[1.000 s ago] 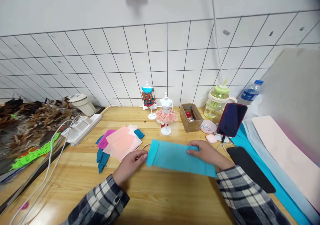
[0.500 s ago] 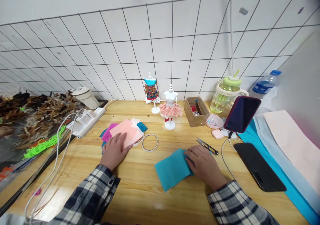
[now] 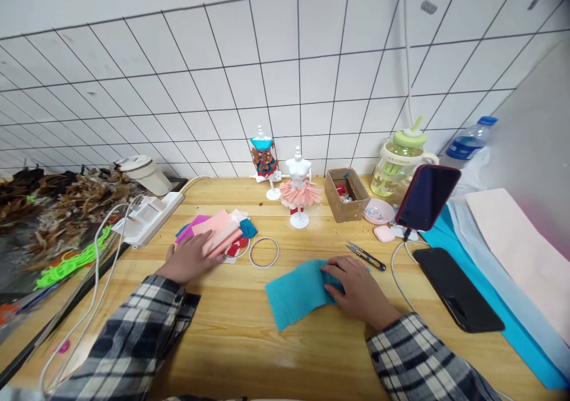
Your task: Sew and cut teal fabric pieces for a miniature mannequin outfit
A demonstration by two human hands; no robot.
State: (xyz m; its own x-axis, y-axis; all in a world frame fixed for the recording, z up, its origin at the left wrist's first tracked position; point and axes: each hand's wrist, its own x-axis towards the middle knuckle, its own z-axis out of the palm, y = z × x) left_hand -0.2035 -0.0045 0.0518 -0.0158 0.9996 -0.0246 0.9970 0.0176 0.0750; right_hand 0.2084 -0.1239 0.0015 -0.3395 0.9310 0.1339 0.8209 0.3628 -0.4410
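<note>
My right hand [image 3: 356, 288] is closed on the right end of a teal sheet [image 3: 291, 294], crepe paper or thin cloth. Its free part spreads left over the wooden table. At the left, my left hand [image 3: 189, 259] has its fingers on a peach sheet [image 3: 218, 230], which is bent up at its right side. Below that sheet show a magenta piece [image 3: 192, 227], a teal scrap [image 3: 248, 229] and a red piece [image 3: 237, 248] with a thin ring. Another white ring [image 3: 264, 252] lies between the hands. Thread snips [image 3: 366, 256] rest beyond my right hand.
Two small dress forms, one in a peach ruffled skirt [image 3: 300, 193], one in teal and brown [image 3: 263, 157], stand near the tiled wall. A cardboard box [image 3: 347, 196], pink dish [image 3: 378, 212], green-lidded cup [image 3: 396, 163] and phones [image 3: 458, 291] are right. A power strip [image 3: 149, 217] lies left.
My left hand has drawn slightly left and bent up the peach sheet, uncovering the red piece and a ring. My right hand stays on the teal sheet. The view has shifted slightly.
</note>
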